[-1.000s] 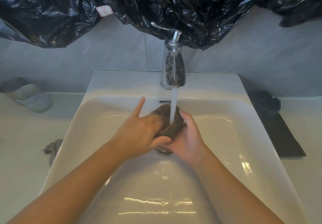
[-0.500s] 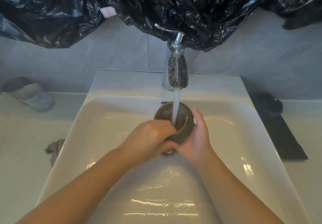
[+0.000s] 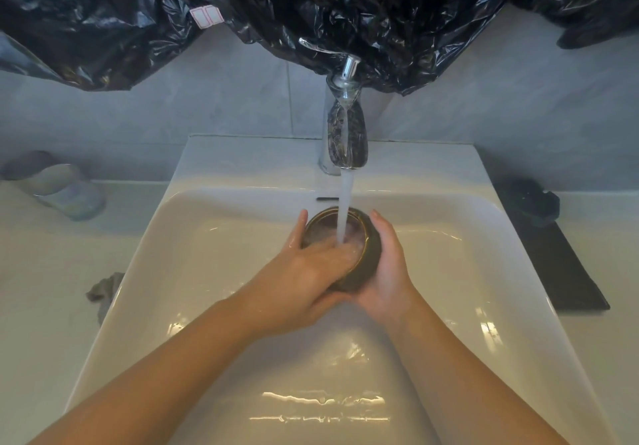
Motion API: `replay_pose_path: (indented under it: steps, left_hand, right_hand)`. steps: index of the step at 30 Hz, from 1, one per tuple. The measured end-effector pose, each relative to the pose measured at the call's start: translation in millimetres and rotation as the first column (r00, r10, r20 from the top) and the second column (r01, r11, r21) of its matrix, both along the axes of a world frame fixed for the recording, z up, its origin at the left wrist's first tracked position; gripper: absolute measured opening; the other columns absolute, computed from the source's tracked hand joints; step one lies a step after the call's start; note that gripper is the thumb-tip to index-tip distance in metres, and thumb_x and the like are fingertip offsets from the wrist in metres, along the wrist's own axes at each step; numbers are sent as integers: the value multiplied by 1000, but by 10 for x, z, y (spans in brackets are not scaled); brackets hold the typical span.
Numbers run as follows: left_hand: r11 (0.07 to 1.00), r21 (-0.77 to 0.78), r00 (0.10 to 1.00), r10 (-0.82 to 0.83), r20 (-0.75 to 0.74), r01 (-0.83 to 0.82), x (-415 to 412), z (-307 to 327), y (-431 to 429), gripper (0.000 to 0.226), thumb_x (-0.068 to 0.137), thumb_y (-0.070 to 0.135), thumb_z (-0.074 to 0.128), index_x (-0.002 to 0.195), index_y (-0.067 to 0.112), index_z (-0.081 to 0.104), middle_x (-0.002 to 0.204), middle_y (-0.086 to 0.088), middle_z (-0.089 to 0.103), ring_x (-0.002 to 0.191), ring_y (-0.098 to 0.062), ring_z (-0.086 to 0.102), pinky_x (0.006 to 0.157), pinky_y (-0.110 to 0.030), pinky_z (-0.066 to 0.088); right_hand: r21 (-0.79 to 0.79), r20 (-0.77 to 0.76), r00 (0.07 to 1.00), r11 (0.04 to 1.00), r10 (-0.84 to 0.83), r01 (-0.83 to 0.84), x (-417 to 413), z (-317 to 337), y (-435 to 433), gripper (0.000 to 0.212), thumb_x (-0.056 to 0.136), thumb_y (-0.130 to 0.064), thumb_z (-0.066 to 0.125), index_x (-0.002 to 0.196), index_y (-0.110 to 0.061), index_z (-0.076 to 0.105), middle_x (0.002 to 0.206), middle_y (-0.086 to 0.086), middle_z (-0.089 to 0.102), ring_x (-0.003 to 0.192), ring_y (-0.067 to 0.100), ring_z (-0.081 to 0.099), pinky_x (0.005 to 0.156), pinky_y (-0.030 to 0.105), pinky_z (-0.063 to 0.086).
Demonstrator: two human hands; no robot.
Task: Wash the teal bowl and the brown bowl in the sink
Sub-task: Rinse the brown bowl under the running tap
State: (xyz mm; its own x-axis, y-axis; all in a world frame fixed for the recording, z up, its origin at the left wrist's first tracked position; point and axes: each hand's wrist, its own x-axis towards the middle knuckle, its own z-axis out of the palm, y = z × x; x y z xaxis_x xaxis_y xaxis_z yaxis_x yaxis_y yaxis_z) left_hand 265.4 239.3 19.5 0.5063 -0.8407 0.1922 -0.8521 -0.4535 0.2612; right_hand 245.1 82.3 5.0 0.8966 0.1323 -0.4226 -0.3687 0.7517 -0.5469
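A round, glossy brown bowl (image 3: pixel 370 263) with a thin gold-toned rim sits in the middle of the frame over the smooth white ceramic sink (image 3: pixel 242 164). It is under the stream from a chrome faucet (image 3: pixel 345 126). The right hand (image 3: pixel 389 271) cups its outer wall, fingers (image 3: pixel 382 226) pressed together. The left hand (image 3: pixel 304 277) curls blurred, wet fingers over the near rim into the bowl. Crinkled black plastic (image 3: pixel 311 8) hangs above, bearing a blank red-bordered label (image 3: pixel 205 16)

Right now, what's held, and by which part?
The brown bowl: right hand cups its outer wall; left hand grips the near rim, fingers inside.
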Motion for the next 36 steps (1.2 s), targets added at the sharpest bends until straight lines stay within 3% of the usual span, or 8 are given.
replay_pose_path:
  steps: [4, 9, 16, 20, 25, 30, 34, 36]
  left_hand:
    - [993, -95, 995, -55, 83, 63, 74, 12, 115, 38, 89, 21, 57, 127, 22, 57, 116, 4, 67, 112, -14, 59, 114, -44, 30]
    - [966, -221, 989, 144, 23, -136, -17, 5, -82, 23, 86, 34, 55, 99, 16, 63, 83, -1, 66, 74, -23, 63, 59, -33, 54]
    - [981, 82, 931, 140, 336, -177, 186, 61, 66, 49, 92, 60, 36, 79, 20, 61, 80, 3, 60, 83, -21, 62, 106, -65, 24]
    - [918, 292, 949, 200, 243, -268, 142, 125, -120, 70, 89, 69, 28, 115, 12, 57, 118, -11, 59, 113, -29, 56, 107, -73, 13]
    - [998, 27, 992, 63, -112, -61, 39, 1, -71, 46, 89, 36, 49, 134, 32, 43, 143, 8, 47, 138, -10, 32, 112, -67, -1]
    - [999, -2, 979, 35, 203, -36, 219, 61, 123, 27, 93, 38, 47, 90, 21, 69, 81, 6, 65, 80, -13, 65, 116, -54, 19]
    - [982, -128, 987, 150, 51, -143, -17, 38, -135, 34, 90, 44, 52, 83, 12, 64, 75, 1, 60, 71, -18, 56, 80, -37, 49]
    - [974, -112, 978, 202, 59, -195, -98, 4, -161, 36, 91, 48, 48, 87, 16, 63, 80, 4, 61, 78, -16, 56, 85, -42, 47]
  right_hand:
    - [61, -12, 1000, 998, -23, 24, 6, 45, -51, 63, 93, -58, 38, 106, -6, 72, 99, 18, 72, 89, 31, 69, 77, 39, 52]
    - [127, -27, 995, 987, -99, 102, -20, -8, 68, 61, 92, -55, 39, 104, -5, 72, 98, 17, 70, 89, 29, 68, 77, 34, 55]
    - [87, -37, 998, 995, -41, 44, 21, -7, 127, 58, 96, -53, 38, 110, -9, 73, 107, 15, 72, 101, 30, 68, 94, 41, 49]
    - [31, -80, 997, 1000, 2, 1, 48, -97, 184, 51, 91, -60, 47, 95, -19, 79, 94, 8, 75, 99, 27, 68, 94, 43, 47]
    - [57, -83, 997, 998, -12, 17, 27, -112, 47, 64, 93, -61, 38, 120, -11, 68, 111, 16, 71, 106, 32, 65, 86, 41, 52]
    - [97, -90, 996, 995, -11, 20, 27, -56, 24, 70, 93, -60, 36, 132, -8, 61, 121, 20, 66, 111, 34, 61, 82, 41, 51]
    - [182, -58, 998, 983, -2, 12, 8, -85, 24, 65, 91, -58, 36, 96, -10, 79, 95, 13, 75, 84, 25, 72, 77, 31, 52]
    - [206, -53, 998, 978, 15, -3, 6, -90, 12, 68, 91, -60, 34, 82, -13, 82, 84, 8, 76, 74, 21, 73, 72, 27, 53]
